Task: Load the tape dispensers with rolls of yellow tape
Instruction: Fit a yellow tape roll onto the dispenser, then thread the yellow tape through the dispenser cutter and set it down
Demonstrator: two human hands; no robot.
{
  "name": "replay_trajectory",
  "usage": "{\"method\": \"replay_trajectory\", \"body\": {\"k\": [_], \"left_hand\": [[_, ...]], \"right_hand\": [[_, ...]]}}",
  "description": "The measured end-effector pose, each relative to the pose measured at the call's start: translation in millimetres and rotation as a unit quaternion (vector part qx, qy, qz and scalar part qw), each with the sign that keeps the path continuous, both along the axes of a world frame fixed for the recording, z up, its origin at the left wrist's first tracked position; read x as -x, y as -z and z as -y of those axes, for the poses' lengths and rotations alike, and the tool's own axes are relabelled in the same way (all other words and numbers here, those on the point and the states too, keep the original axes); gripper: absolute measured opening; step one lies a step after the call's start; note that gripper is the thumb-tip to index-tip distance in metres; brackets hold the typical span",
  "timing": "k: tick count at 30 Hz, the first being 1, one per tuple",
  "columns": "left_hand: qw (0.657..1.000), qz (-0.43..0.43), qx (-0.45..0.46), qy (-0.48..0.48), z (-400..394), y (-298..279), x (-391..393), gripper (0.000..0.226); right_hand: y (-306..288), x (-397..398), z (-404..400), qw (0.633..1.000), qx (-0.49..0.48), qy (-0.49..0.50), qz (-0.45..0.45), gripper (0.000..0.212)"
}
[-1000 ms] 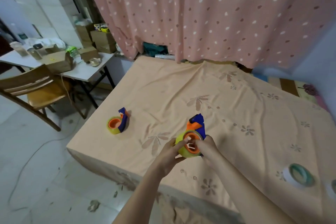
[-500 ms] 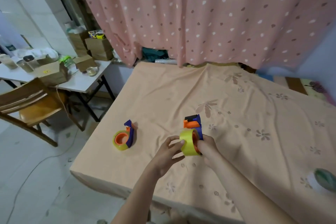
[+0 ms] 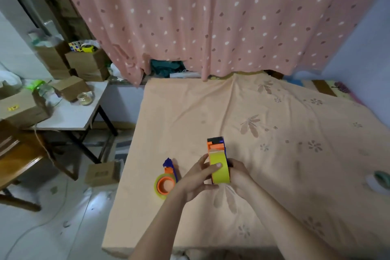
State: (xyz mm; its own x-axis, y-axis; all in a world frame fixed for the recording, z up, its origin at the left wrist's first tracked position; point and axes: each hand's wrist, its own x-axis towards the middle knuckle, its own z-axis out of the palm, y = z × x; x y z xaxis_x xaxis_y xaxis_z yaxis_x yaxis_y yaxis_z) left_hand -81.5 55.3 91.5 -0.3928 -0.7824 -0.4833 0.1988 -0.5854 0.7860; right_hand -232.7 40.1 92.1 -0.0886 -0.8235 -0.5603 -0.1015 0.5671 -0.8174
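I hold an orange and blue tape dispenser upright, edge-on to me, with a yellow tape roll seated in it. My left hand grips its left side, thumb laid across the yellow tape. My right hand clasps the right side from behind. A second dispenser, blue and orange with a yellow roll on its orange hub, lies flat on the peach cloth to the left of my hands.
The peach flowered cloth covers the table, its front edge near my forearms. A white and green tape roll lies at the far right. A side table with boxes, a wooden chair and a floor box stand left.
The dispenser in my hands has turned from side-on to edge-on, so the yellow tape band faces me. My left thumb now lies across the tape. The view has shifted right.
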Motion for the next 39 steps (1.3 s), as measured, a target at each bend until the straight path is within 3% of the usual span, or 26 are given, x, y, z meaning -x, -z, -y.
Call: {"method": "replay_trajectory", "body": {"k": [4, 7, 9, 11, 14, 16, 18, 26, 31, 39], "left_hand": [[0.999, -0.014, -0.023, -0.017, 2.5, 3.7, -12.8, 0.057], [0.998, -0.023, -0.029, -0.052, 5.8, 10.0, -20.0, 0.059], [0.997, -0.012, -0.013, -0.069, 9.0, 12.1, -25.7, 0.069], [0.996, 0.015, 0.003, -0.087, 11.8, 10.4, -29.4, 0.076], [0.993, 0.033, 0.020, -0.115, 17.7, 11.6, -31.6, 0.084], [0.993, 0.049, 0.043, -0.095, 23.5, 7.9, -32.0, 0.086], [0.993, 0.072, 0.064, -0.070, 29.5, 4.9, -32.0, 0.091], [0.992, 0.090, 0.081, -0.045, 37.7, 8.6, -32.0, 0.093], [0.994, 0.074, 0.077, -0.028, 40.0, 2.8, -19.7, 0.087], [0.991, 0.076, 0.099, -0.038, 52.4, -6.6, -7.1, 0.089]], "right_hand": [[-5.3, -21.0, 1.9, 0.999, -0.012, -0.023, -0.028, 0.019], [-17.1, -22.3, 10.3, 0.988, 0.000, -0.141, -0.066, 0.024], [-27.3, -19.4, 21.5, 0.968, 0.071, -0.178, -0.162, 0.031], [-43.1, -17.3, 33.3, 0.933, 0.179, -0.142, -0.276, 0.033], [-64.5, -20.5, 45.8, 0.922, 0.227, -0.216, -0.229, 0.019], [-75.3, -26.2, 50.1, 0.900, 0.194, -0.318, -0.228, 0.027], [-80.8, -28.3, 55.7, 0.873, 0.182, -0.361, -0.274, 0.036], [-91.4, -26.3, 66.5, 0.883, 0.152, -0.345, -0.280, 0.008], [-101.2, -23.0, 66.9, 0.881, 0.155, -0.344, -0.286, 0.020], [-115.8, -11.4, 76.8, 0.893, 0.160, -0.287, -0.306, 0.022]]}}
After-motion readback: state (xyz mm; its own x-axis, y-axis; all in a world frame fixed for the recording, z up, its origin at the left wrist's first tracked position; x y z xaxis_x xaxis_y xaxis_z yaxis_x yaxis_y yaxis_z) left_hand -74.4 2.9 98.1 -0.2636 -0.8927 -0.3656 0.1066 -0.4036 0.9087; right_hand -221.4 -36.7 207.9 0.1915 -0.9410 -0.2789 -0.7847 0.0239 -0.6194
